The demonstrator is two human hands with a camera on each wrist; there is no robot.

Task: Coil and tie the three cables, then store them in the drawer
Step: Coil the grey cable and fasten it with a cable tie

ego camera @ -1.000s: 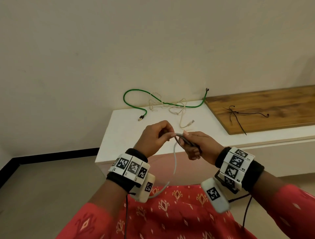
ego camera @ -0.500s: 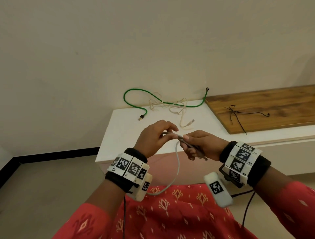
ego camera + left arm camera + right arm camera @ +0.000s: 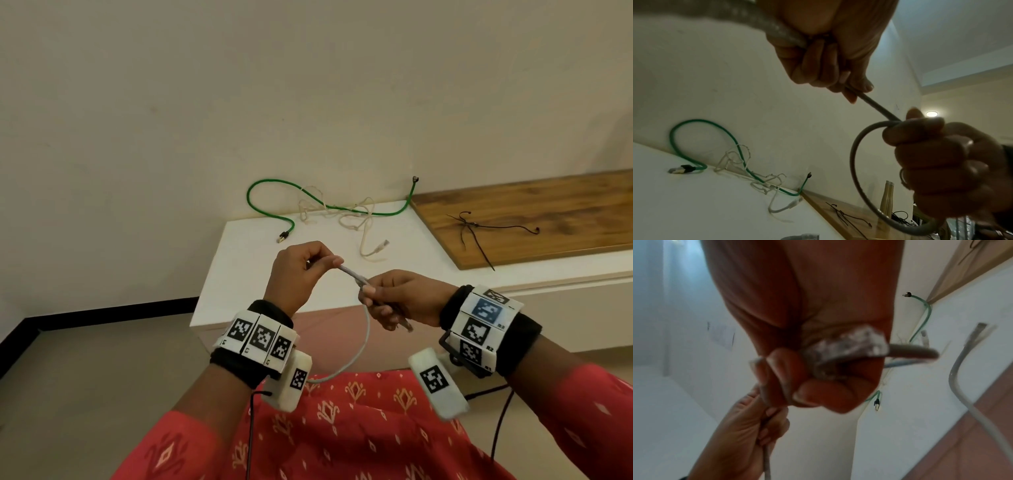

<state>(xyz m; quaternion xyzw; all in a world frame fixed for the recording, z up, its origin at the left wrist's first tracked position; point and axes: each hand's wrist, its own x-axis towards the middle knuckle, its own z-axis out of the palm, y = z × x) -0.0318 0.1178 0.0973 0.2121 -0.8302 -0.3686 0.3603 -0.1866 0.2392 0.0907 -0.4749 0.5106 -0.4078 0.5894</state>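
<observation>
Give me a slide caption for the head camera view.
Both hands, left and right, stretch a grey cable above a white cabinet holding green and cream cables.

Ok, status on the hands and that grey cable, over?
Left hand and right hand both gripping the grey cable, one loop formed. Green cable and cream cable still loose on the white cabinet. Nothing obstructing.

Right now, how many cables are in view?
3. A thin grey cable is gripped between the left hand and right hand; a green cable and a tangled cream cable lie on the white cabinet top.
</observation>
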